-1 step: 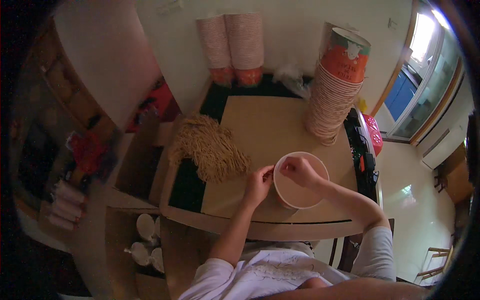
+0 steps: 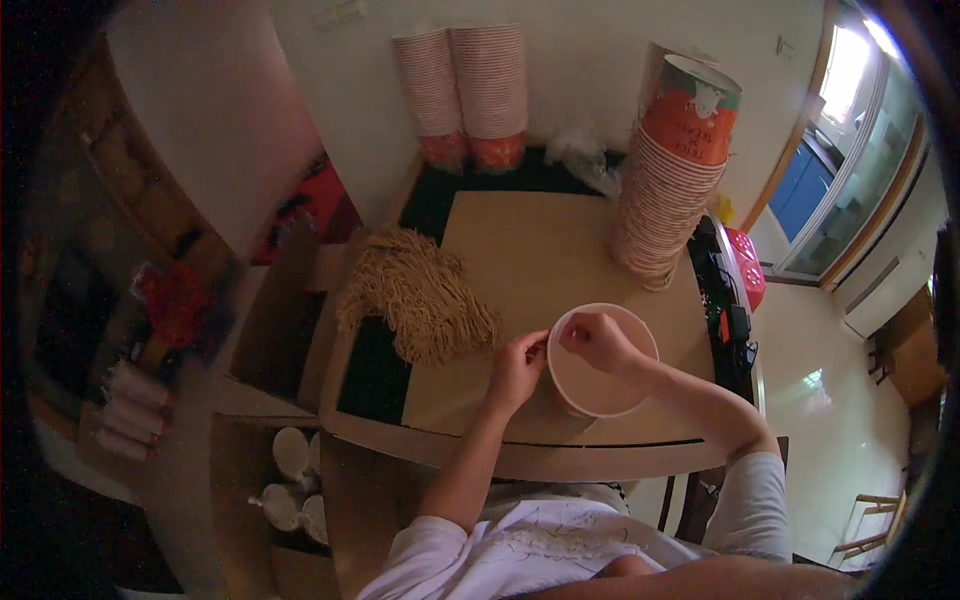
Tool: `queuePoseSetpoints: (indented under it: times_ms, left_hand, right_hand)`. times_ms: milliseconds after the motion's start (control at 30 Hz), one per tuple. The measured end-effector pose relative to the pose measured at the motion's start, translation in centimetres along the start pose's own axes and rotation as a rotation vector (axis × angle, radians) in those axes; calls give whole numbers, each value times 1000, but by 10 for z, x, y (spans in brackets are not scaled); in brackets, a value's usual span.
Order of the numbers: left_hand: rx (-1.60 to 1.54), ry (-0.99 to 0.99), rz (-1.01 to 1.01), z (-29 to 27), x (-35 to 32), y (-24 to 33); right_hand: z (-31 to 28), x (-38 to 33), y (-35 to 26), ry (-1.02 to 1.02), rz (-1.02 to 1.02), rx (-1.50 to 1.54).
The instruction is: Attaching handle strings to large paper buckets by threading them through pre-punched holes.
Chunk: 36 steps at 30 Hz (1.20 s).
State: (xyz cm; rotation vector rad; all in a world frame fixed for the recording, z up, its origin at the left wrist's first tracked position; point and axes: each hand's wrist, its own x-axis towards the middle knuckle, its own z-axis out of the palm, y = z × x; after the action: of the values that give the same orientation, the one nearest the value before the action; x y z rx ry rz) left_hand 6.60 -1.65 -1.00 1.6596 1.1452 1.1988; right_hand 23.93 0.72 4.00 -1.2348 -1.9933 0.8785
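Note:
A white-lined paper bucket (image 2: 606, 393) stands at the table's near right side, its open mouth facing up. Against the outside of its left rim, my left hand (image 2: 516, 372) has its fingertips pinched together. My right hand (image 2: 602, 343) reaches over the rim with fingers curled close to the inner left wall, opposite the left hand. Whatever is between the fingers of either hand is too small or hidden. To the left lies a loose bundle of tan cords (image 2: 420, 295), partly on the brown board (image 2: 540, 235) and partly on the dark green table covering (image 2: 375, 375).
A tall stack of nested orange paper buckets (image 2: 675, 190) stands at the back right. Two more bucket stacks (image 2: 490, 90) are by the wall, beside a clear plastic bag (image 2: 585, 155). Black devices (image 2: 735, 325) line the right edge. An open carton (image 2: 240, 440) holds white rolled items (image 2: 292, 455).

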Motion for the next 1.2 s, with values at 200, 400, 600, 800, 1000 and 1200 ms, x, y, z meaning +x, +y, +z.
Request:
queuePoseSetpoints:
  times_ms: [200, 400, 600, 800, 1000, 1200]
  left_hand:
    - [80, 35, 49, -1, 0, 10]
    - [218, 47, 98, 0, 3, 12]
    - [270, 94, 127, -1, 0, 17]
    - [260, 70, 63, 7, 3, 11]
    - [-371, 111, -361, -11, 7, -13]
    - [-654, -163, -673, -19, 23, 20]
  right_hand:
    - [3, 3, -1, -25, 76, -16]
    - [5, 3, -5, -42, 169, -6]
    - [1, 0, -19, -88, 196, -83]
    - [-15, -9, -14, -146, 141, -18]
    - [-88, -52, -107, -170, 222, -381]
    - [-27, -74, -171, -461, -805, -371]
